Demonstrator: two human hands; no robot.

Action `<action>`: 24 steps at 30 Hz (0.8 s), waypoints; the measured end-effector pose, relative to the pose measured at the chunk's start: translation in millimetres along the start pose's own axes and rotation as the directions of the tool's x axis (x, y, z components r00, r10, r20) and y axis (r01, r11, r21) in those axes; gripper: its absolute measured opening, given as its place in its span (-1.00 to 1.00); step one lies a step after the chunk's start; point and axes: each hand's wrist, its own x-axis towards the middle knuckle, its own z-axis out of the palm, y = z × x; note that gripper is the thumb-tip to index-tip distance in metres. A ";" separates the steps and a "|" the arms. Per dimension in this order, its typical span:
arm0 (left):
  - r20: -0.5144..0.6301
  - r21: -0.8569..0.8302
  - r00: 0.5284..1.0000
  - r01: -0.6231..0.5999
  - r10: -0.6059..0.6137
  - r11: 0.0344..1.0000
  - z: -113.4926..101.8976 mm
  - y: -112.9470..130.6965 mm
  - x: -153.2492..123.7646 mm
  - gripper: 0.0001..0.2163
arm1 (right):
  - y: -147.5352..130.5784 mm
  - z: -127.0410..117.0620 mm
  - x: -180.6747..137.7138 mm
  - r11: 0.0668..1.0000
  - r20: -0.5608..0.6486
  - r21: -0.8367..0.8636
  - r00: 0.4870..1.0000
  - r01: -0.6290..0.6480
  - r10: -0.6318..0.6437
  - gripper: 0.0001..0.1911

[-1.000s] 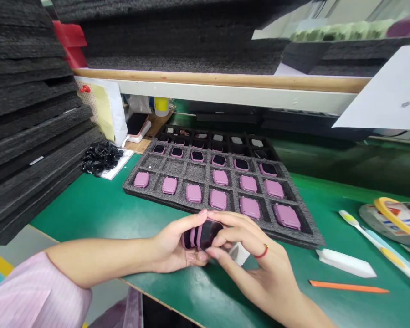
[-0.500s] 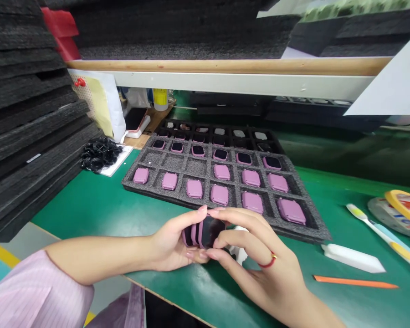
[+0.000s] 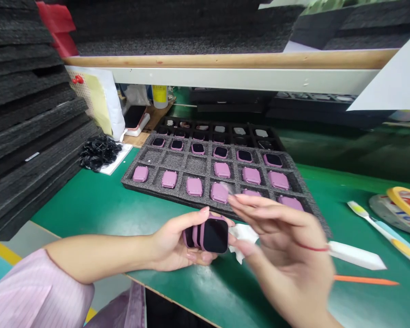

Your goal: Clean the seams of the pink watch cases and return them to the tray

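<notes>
My left hand (image 3: 172,243) is closed on a small stack of pink watch bodies (image 3: 214,235), the front one showing its black screen. My right hand (image 3: 294,241), blurred by motion, is raised just right of the stack, and its fingertips pinch a thin clear film (image 3: 226,187). A crumpled white wipe (image 3: 243,233) lies on the green mat below the hands. Behind them a dark foam tray (image 3: 164,195) holds rows of pink watch bodies (image 3: 194,186), some face down and some screen up, with a few pockets bare.
Foam sheets (image 3: 27,136) are stacked at the left, beside a pile of black rings (image 3: 99,152). To the right lie a white tool (image 3: 357,256), an orange stick (image 3: 365,280), a toothbrush (image 3: 379,228) and tape rolls (image 3: 405,202). A second tray (image 3: 218,130) sits farther back under a shelf (image 3: 225,61).
My right hand has come off the front watch and risen up and to the right, drawing a clear film away. The black screen now shows fully. My left hand has stayed put.
</notes>
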 end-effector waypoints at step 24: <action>-0.071 0.005 0.997 0.018 -0.018 1.000 -0.5 3.8 -1.4 -0.60 | 13.5 -5.8 3.9 0.983 0.378 -0.141 0.924 0.120 -0.059 -0.43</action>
